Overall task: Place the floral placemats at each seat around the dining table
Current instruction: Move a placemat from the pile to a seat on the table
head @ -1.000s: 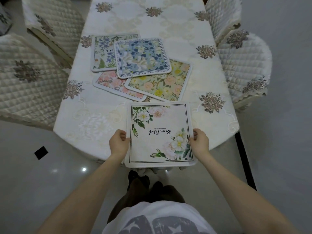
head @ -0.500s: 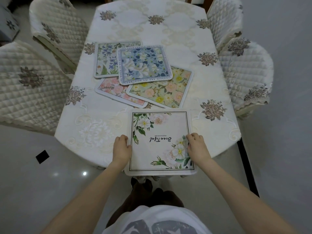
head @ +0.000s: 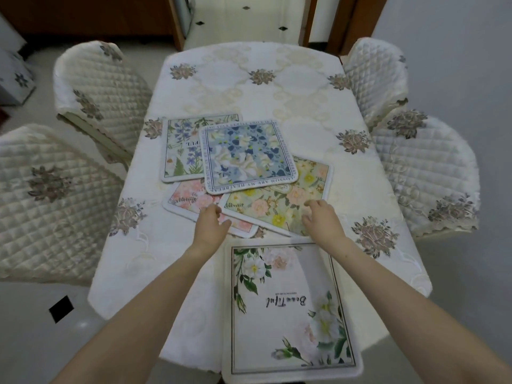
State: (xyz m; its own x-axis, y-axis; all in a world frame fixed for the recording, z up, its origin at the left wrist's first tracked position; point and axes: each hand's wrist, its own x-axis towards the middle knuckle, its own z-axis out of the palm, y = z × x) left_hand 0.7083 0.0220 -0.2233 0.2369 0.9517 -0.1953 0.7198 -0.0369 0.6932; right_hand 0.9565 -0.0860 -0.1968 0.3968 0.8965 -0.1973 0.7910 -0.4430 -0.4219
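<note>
Currently, one entry per item, each placed relative to the white placemat (head: 291, 309)

White placemat: lies flat at the near end of the tabletop (head: 277, 87), its near edge overhanging slightly; neither hand touches it; judged already set at this seat

Pile of four placemats: just beyond the white placemat, unsorted and overlapping. Yellow placemat (head: 279, 202) nearest, pink placemat (head: 194, 200) beside it to the left and partly under it, blue placemat (head: 250, 156) on top further off, purple placemat (head: 184, 148) furthest left, partly under the blue one

Left hand (head: 209, 225): beyond the white placemat's far left corner, fingers loosely curled, empty, over the near edge of the pink placemat; whether it touches cannot be told

Right hand (head: 321, 220): beyond the far right corner, fingers spread and open, holding nothing, over the near corner of the yellow placemat

Chairs: four quilted, two on each side of the tabletop, all well apart from the white placemat

Step in hand, as judged: reaching for the second placemat, with four left to set out

Next move calls for: pinching one placemat's near edge, probably the yellow, and drawing it from under the blue one without dragging the pile, then carrying it to a side seat
</note>
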